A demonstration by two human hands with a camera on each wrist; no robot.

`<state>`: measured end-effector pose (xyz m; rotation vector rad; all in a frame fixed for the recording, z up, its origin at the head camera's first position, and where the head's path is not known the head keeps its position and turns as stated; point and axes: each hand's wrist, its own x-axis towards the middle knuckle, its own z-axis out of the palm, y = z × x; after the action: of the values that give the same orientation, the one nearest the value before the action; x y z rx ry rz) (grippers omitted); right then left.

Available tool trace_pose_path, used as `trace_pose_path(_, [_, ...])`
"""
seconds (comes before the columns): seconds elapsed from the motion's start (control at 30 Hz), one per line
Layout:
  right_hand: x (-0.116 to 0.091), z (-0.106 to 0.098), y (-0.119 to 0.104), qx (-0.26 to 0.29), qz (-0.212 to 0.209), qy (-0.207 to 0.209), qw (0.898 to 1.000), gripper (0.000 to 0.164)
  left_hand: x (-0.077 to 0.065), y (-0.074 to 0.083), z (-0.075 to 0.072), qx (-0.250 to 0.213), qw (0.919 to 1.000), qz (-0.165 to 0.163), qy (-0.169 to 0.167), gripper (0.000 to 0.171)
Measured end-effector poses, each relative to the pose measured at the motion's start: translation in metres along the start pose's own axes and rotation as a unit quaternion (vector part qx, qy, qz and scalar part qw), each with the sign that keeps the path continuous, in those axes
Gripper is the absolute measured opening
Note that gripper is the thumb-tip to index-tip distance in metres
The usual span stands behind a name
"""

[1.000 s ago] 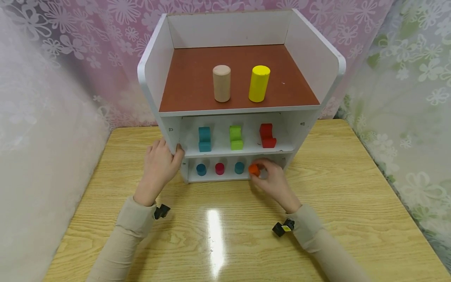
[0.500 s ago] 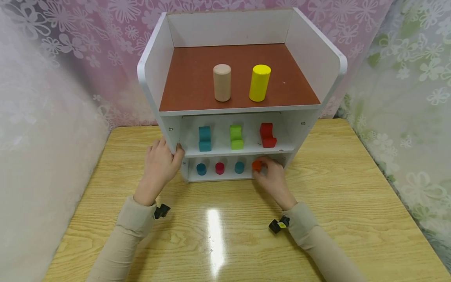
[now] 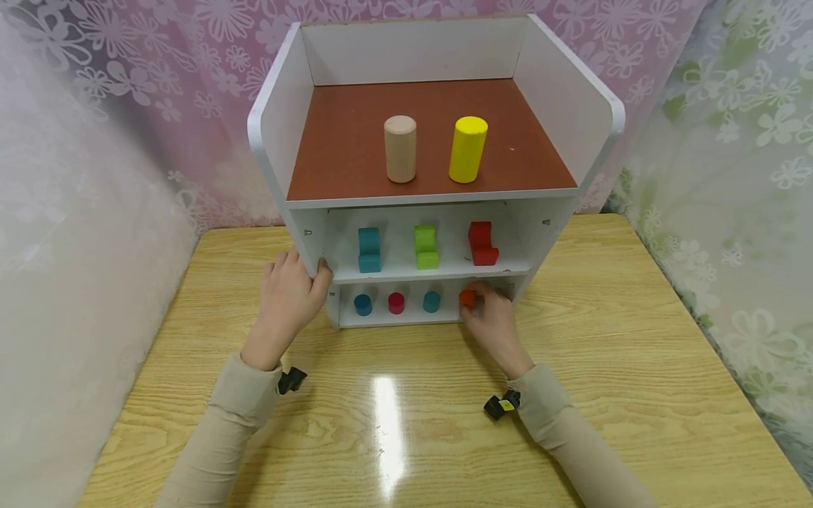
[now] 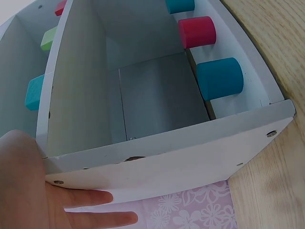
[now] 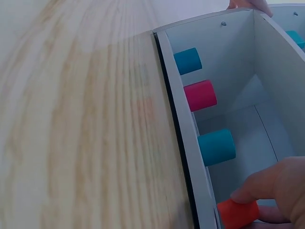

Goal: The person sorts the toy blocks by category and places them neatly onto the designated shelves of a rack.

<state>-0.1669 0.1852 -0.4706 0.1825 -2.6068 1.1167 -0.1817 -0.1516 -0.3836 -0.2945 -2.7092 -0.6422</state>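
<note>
My right hand (image 3: 495, 326) pinches an orange cylinder block (image 5: 237, 213) between thumb and fingers at the right end of the bottom shelf of a small white shelf unit (image 3: 432, 200). Left of it along that shelf's front stand a teal cylinder block (image 3: 432, 302), a pinkish-red cylinder block (image 3: 396, 303) and a blue cylinder block (image 3: 363, 305). My left hand (image 3: 287, 303) grips the unit's left side panel (image 4: 157, 167), thumb at the front edge and fingers along the outer face.
The middle shelf carries a teal notched block (image 3: 369, 251), a green notched block (image 3: 426, 248) and a red notched block (image 3: 483, 245). On the brown top stand a plain wooden cylinder (image 3: 400, 150) and a yellow cylinder (image 3: 468, 151). The unit stands on a wood-grain table (image 3: 317, 437).
My right hand has moved the orange block slightly to the right along the bottom shelf, away from the teal cylinder. The left hand has stayed on the side panel.
</note>
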Motion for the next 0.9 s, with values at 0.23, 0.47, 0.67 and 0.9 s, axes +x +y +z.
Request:
trace_pose_path(0.23, [-0.0008,0.0018,0.0034,-0.003,0.005,-0.004,1.000,0.029,0.0000,0.0001,-0.0004,-0.001,1.0000,-0.002,-0.001,0.053])
trace_pose_path(0.47, [-0.0012,0.0032,0.0053,-0.007,0.011,-0.010,1.000,0.031,-0.0002,-0.0003,-0.0011,-0.002,1.0000,-0.003,-0.004,0.054])
trace_pose_path(0.67, [-0.0009,0.0026,0.0047,-0.004,0.006,-0.005,1.000,0.031,-0.0002,-0.0002,-0.0011,-0.002,1.0000,-0.003,-0.003,0.053])
trace_pose_path(0.9, [-0.0021,0.0013,0.0035,-0.007,-0.003,-0.010,1.000,0.034,0.0006,-0.0001,-0.0013,-0.003,1.0000,-0.005,-0.005,0.053])
